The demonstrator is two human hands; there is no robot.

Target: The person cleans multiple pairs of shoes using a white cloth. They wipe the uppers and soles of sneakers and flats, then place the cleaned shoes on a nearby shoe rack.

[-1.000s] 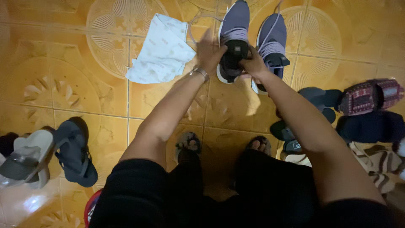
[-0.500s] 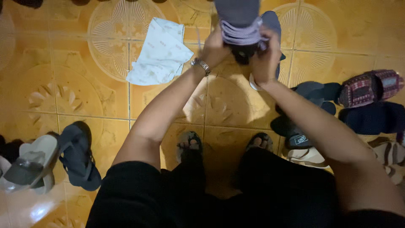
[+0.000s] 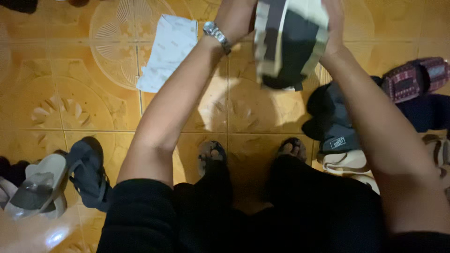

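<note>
1. Up at the top edge of the head view, both hands hold one shoe (image 3: 290, 47) raised off the floor, its black and pale sole turned toward the camera, picture blurred there.
2. Left hand (image 3: 236, 16) is closed on the shoe's left side; wrist carries a metal watch (image 3: 215, 33). Fingers are partly cut off by the frame.
3. Right hand (image 3: 333, 26) is pressed against the shoe's right side, fingers wrapped along its edge; fingertips are out of frame.
4. Shoe sits between the two hands, touching both, tilted, above the orange patterned tile floor (image 3: 70, 103).
5. White cloth bag (image 3: 166, 51) lies flat on the floor, just left of the left forearm, not touched.
6. Person squats; black trousers (image 3: 234, 215) fill the bottom, two sandalled feet (image 3: 212, 154) show under the arms.
7. Left side of the floor: dark flip-flop (image 3: 89, 173) beside a grey-and-white slide sandal (image 3: 35, 187), well apart from the hands.
8. Right side of the floor: dark slip-on shoes (image 3: 333, 117) piled near the right forearm, a cream shoe (image 3: 344, 164) below them, a red patterned slipper (image 3: 415, 77) farther right, a navy slipper (image 3: 426, 112) under it.
</note>
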